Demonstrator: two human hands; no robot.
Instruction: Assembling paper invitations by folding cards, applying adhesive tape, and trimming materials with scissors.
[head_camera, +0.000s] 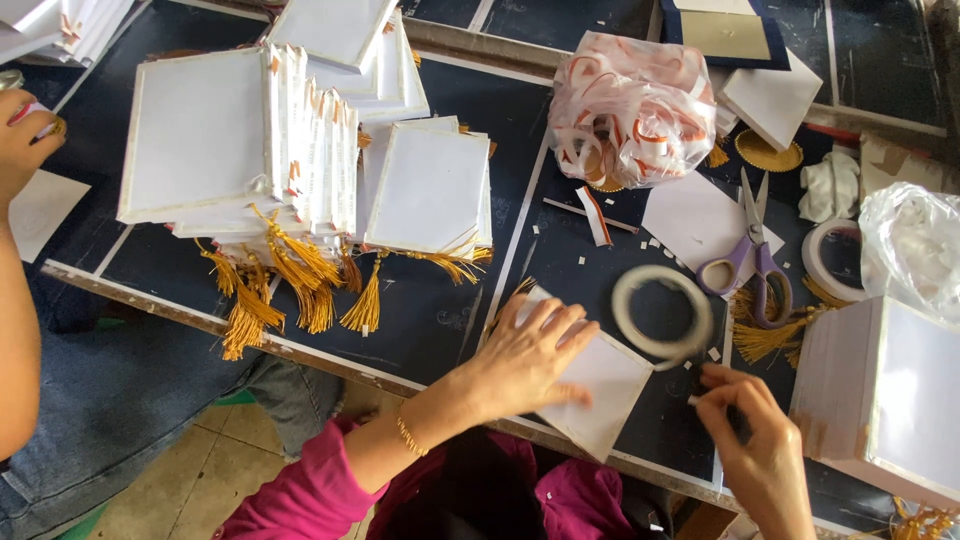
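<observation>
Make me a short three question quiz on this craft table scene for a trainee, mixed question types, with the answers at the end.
1. True or false: the left hand lies flat on a white square card.
2. What stands nearest the right hand? A) the tape ring B) the purple-handled scissors C) the bag of ribbon scraps
3. Fill in: the finished cards in the stack carry ____ coloured tassels.

Key: 1 true. 2 A. 3 gold. The right hand pinches something too small to identify.
</observation>
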